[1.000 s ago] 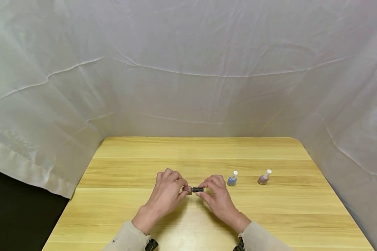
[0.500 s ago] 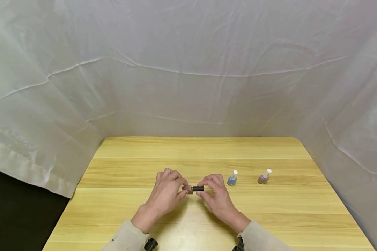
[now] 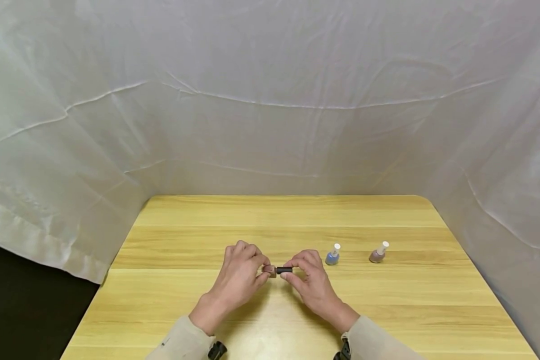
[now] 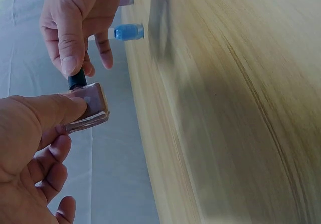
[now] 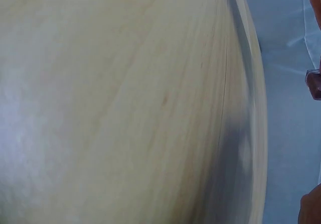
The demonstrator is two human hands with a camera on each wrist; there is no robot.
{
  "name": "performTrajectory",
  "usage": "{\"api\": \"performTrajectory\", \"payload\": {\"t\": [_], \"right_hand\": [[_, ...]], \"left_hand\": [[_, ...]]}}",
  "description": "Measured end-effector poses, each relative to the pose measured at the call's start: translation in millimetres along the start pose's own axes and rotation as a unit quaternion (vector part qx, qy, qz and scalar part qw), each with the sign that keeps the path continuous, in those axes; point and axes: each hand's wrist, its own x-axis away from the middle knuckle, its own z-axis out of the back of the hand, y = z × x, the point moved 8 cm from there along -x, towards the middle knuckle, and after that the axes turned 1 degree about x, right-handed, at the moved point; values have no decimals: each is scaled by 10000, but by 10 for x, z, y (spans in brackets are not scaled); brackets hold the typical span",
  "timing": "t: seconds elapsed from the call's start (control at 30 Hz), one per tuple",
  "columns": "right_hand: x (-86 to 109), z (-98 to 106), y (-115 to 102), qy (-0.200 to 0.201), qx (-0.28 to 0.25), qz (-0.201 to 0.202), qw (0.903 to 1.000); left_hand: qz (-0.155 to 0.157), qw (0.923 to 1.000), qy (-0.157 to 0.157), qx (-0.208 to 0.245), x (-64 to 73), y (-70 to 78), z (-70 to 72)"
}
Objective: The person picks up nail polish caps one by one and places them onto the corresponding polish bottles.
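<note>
My left hand (image 3: pixel 236 278) pinches the square glass body of a mauve-brown nail polish bottle (image 4: pixel 95 101) between thumb and fingers. From the other side, my right hand (image 3: pixel 311 280) pinches its black cap (image 3: pixel 284 270) with thumb and forefinger. The bottle lies sideways between the hands, cap pointing right, held over the table. In the left wrist view the cap sits at the bottle's neck, its far part hidden behind the right thumb. Only a corner of the bottle and slivers of a hand show at the right edge of the right wrist view.
Right of the right hand, a blue nail polish bottle (image 3: pixel 332 258) with a white cap stands on the wooden table (image 3: pixel 184 235). Farther right stands a mauve one (image 3: pixel 377 256), also white-capped. A pale cloth (image 3: pixel 270 140) hangs behind the table and along both sides.
Both hands keep their places and their hold on the bottle and cap. The right thumb and fingertips have shifted slightly on the black cap.
</note>
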Motion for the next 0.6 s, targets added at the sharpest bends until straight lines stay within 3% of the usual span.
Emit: {"api": "performTrajectory", "payload": {"t": [0.23, 0.6], "right_hand": [[-12, 12, -4, 35, -49, -22, 10000], [1, -2, -2, -32, 389, 213, 9990]], "left_hand": [[29, 9999, 138, 2, 0, -26, -4], [-370, 9982, 163, -442, 4, 17, -27]]}}
